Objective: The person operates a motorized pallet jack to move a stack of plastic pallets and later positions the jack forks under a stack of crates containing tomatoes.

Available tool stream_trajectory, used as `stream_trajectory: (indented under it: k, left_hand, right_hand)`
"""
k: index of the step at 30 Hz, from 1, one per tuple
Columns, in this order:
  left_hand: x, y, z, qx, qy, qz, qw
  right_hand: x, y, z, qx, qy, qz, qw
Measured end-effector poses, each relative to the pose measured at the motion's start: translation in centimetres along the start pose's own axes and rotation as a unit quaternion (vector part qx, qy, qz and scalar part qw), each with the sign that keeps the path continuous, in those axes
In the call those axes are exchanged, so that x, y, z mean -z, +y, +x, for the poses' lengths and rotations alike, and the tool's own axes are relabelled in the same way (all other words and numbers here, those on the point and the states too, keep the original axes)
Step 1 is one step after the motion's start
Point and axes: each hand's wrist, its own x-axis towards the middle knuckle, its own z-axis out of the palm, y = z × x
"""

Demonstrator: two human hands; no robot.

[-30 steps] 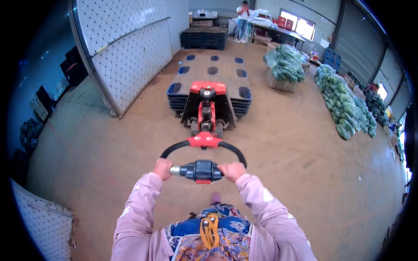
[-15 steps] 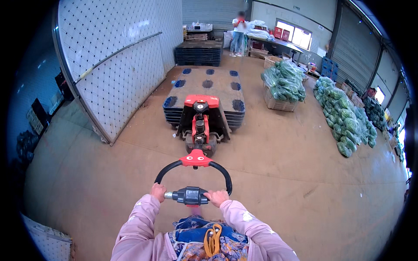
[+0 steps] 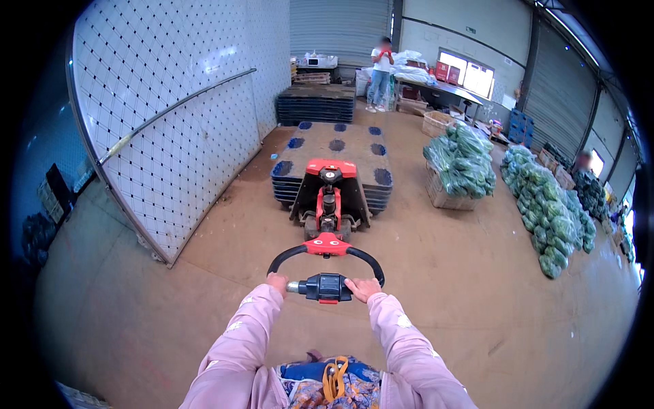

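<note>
Both my arms reach forward in pink sleeves to the looped handle (image 3: 326, 243) of a red and black pallet jack (image 3: 330, 194). My left hand (image 3: 278, 283) is closed round the left end of the handle's crossbar, beside a pale grip section. My right hand (image 3: 364, 288) wraps the right end, its thumb by the dark control box (image 3: 325, 287) in the middle. Ahead, the jack stands against a low stack of dark blue pallets (image 3: 323, 150) with a dusty brown top; its forks are hidden under or behind the stack.
A white patterned panel wall (image 3: 170, 136) with a rail rises at the left. Bagged green vegetables (image 3: 462, 160) fill a crate at right, and more bags (image 3: 545, 204) lie beyond. Another pallet stack (image 3: 315, 105) and a standing person (image 3: 380, 71) are at the back.
The handle, my hands and the jack appear further right in view, and my arms are stretched out more. The pallets and vegetable bags sit lower in the picture. My grip is unchanged.
</note>
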Motion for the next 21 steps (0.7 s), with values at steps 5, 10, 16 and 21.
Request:
stream_trajectory:
  k: [5,10,16,21]
  left_hand:
    - [2.4,-2.0,9.3,0.048,0.014,0.027,0.998]
    - [1.7,-3.3,13.2,0.059,0.059,-0.014,0.996]
    - [1.3,-4.6,13.7,0.053,0.116,-0.042,0.991]
    - [5.1,-5.2,13.7,0.075,-0.039,-0.049,0.995]
  right_hand:
    - [4.2,2.9,10.0,0.039,-0.01,-0.012,0.999]
    - [5.5,4.1,14.7,0.078,-0.03,-0.015,0.996]
    - [6.3,4.3,17.8,0.115,-0.089,-0.021,0.989]
    - [8.0,2.2,18.0,0.117,-0.095,0.022,0.988]
